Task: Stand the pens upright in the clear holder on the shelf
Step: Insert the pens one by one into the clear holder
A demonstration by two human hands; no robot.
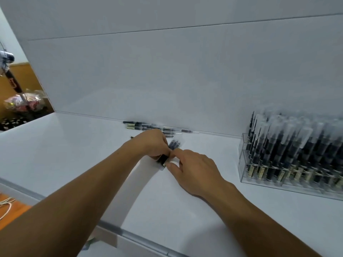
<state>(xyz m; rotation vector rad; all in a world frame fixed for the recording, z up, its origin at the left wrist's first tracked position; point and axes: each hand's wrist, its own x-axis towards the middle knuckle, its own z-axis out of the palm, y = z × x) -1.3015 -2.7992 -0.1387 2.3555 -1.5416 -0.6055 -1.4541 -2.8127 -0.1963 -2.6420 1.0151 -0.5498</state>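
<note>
On the shelf, about midway along, the left hand curls round a bundle of pens. The right hand pinches its near end, probably squaring it for one drop. Loose pens line the back edge. The clear holder stands nearly full at the right edge.

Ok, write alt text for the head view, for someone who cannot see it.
Over a white shelf, the left hand grips a small bundle of black clear-capped pens while the right hand pinches its near end. More loose black pens lie along the back wall, and a clear plastic holder at right is packed with upright pens.
</note>
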